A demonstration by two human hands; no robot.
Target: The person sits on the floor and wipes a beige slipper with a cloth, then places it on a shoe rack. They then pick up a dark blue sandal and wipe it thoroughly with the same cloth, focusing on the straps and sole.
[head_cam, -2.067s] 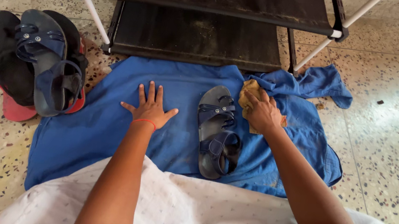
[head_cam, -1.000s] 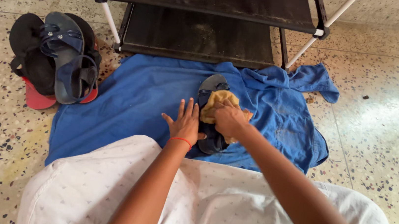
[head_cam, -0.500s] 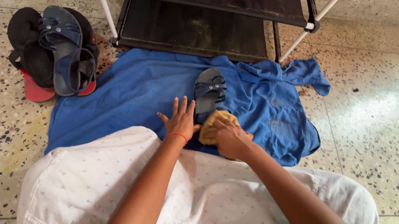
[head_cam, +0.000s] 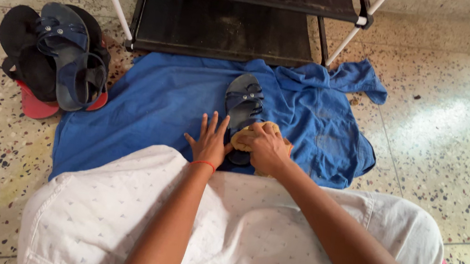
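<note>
The floor (head_cam: 434, 170) is speckled terrazzo, pale with dark chips and thin joint lines, brightest in a patch of light to the right of the hands. Beyond the hands stands a low rack (head_cam: 228, 26) with dusty black shelves and white tube legs. A pile of shoes (head_cam: 53, 60) lies far left of the hands.

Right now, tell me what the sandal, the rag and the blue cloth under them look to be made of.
Sandal: dark navy, matte, with stitched straps and small metal studs; probably synthetic leather or rubber.
Rag: tan, soft and bunched under the right hand; likely woven cotton.
Blue cloth: matte and wrinkled, with seams; seemingly a cotton garment, dusty in places.
</note>
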